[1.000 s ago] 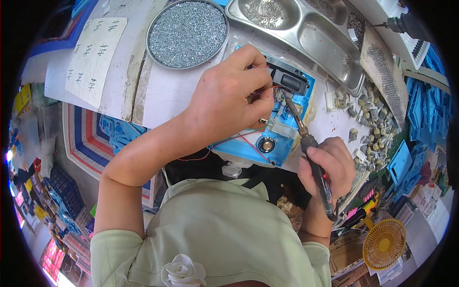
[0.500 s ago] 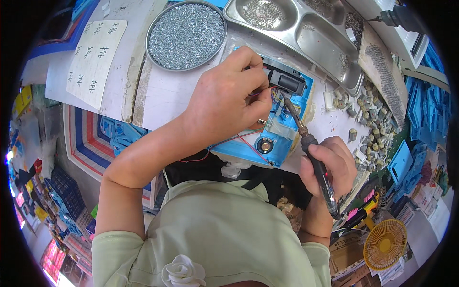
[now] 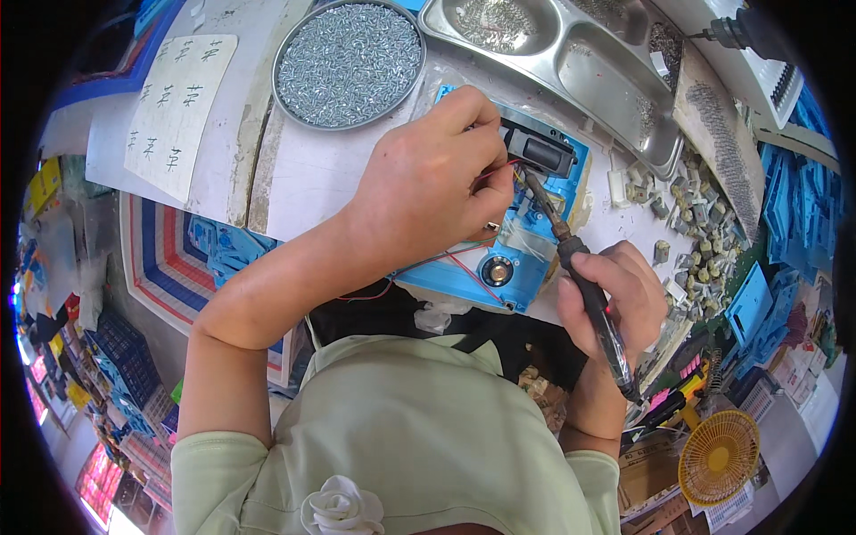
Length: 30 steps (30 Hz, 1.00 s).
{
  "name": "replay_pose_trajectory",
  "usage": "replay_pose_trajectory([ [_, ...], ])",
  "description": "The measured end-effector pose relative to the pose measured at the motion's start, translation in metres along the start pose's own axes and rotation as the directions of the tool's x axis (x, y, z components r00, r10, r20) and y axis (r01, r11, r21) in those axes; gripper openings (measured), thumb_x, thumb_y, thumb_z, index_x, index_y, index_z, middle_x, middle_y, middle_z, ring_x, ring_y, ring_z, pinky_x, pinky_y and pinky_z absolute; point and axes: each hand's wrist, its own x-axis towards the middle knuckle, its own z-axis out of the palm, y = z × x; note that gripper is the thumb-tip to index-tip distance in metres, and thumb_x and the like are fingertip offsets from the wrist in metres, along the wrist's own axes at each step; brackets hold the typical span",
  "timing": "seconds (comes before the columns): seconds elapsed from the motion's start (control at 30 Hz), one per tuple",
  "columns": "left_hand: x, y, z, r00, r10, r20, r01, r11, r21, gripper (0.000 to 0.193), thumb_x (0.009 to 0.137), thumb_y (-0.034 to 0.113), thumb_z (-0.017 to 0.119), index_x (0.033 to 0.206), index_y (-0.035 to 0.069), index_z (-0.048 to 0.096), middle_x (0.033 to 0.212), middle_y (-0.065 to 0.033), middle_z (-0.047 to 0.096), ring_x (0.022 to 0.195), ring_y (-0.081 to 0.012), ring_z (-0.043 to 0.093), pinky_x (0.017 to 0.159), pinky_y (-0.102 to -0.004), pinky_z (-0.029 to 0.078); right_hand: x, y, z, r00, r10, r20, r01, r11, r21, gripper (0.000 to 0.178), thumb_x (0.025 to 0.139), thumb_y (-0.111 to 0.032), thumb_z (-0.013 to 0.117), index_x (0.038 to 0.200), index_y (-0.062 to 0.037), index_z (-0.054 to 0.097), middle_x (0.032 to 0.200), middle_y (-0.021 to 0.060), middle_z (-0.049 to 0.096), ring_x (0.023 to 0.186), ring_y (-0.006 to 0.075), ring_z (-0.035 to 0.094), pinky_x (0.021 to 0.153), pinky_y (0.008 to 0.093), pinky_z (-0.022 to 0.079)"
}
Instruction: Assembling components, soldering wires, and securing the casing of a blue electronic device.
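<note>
With my right hand (image 3: 624, 299) closed round its handle, the soldering iron (image 3: 584, 281) points up and left, its tip by the wires inside a blue plastic housing (image 3: 533, 283). My left hand (image 3: 432, 174) lies over the left part of the housing, finger and thumb pinched on a thin red wire (image 3: 511, 164). A black rectangular part (image 3: 542, 153) sits in the upper part of the housing. A small round metal-and-black part (image 3: 497, 270) is near its lower edge. What lies beneath my left palm is hidden, and the exact contact of the tip is too small to tell.
A round metal tray (image 3: 348, 64) full of screws stands behind my left hand. A steel compartment tray (image 3: 588, 58) with small parts lies at the back right. Many small metal blocks (image 3: 704, 236) are heaped at the right. A yellow fan (image 3: 719, 456) stands lower right.
My left hand has shifted slightly right, its fingertips nearer the iron's tip. The soldering iron and my right hand have moved slightly left and up.
</note>
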Motion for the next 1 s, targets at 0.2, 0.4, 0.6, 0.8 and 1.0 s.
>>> replay_pose_trajectory([
  [0.2,0.0,-0.001,0.002,1.0,-0.004,-0.004,0.004,1.0,0.007,0.011,0.078,0.001,0.076,0.081,0.0,0.065,0.09,-0.0088,0.058,0.07,-0.0215,0.061,0.06,-0.0318,0.052,0.001,-0.001,-0.002,1.0,0.001,0.005,-0.001,1.0,0.004,0.035,0.072,-0.001,0.08,0.104,-0.0066,0.069,0.066,0.0059,0.056,0.055,0.0239,0.054,0.052,0.0336,0.043],
  [0.4,0.0,0.001,0.002,1.0,-0.007,-0.001,0.007,1.0,0.011,0.011,0.08,0.001,0.075,0.081,0.0,0.064,0.092,-0.0095,0.059,0.068,-0.0215,0.062,0.059,-0.0323,0.053,0.0,0.0,-0.002,1.0,0.001,0.002,-0.001,1.0,0.003,0.037,0.072,-0.002,0.081,0.106,-0.0064,0.069,0.066,0.0061,0.057,0.055,0.0241,0.055,0.053,0.0337,0.044],
  [0.6,0.0,0.003,0.003,1.0,-0.027,0.008,0.027,0.999,0.038,0.012,0.08,0.001,0.074,0.08,0.0,0.063,0.092,-0.0098,0.059,0.067,-0.0218,0.062,0.058,-0.0328,0.053,-0.002,0.0,-0.003,1.0,0.014,0.009,-0.014,1.0,0.027,0.039,0.073,-0.003,0.083,0.109,-0.0057,0.068,0.067,0.0068,0.059,0.056,0.0241,0.055,0.053,0.0335,0.044],
  [0.8,0.0,0.002,0.004,1.0,-0.003,0.004,0.003,0.998,0.068,0.012,0.08,0.002,0.074,0.079,0.0,0.062,0.092,-0.0096,0.059,0.066,-0.0209,0.063,0.057,-0.0323,0.053,-0.006,-0.001,-0.004,1.0,0.012,-0.002,-0.011,0.999,0.03,0.038,0.075,-0.004,0.083,0.109,-0.0044,0.067,0.068,0.0076,0.061,0.056,0.0241,0.056,0.053,0.0332,0.045],
  [1.0,0.0,0.004,0.004,0.999,-0.032,0.011,0.031,0.998,0.053,0.012,0.08,0.001,0.073,0.079,0.0,0.062,0.093,-0.009,0.058,0.064,-0.0194,0.062,0.056,-0.0313,0.054,-0.015,-0.005,-0.014,1.0,-0.004,-0.026,0.005,1.0,0.03,0.035,0.077,-0.005,0.082,0.108,-0.0022,0.067,0.067,0.0086,0.061,0.055,0.0251,0.057,0.052,0.0336,0.044],
])
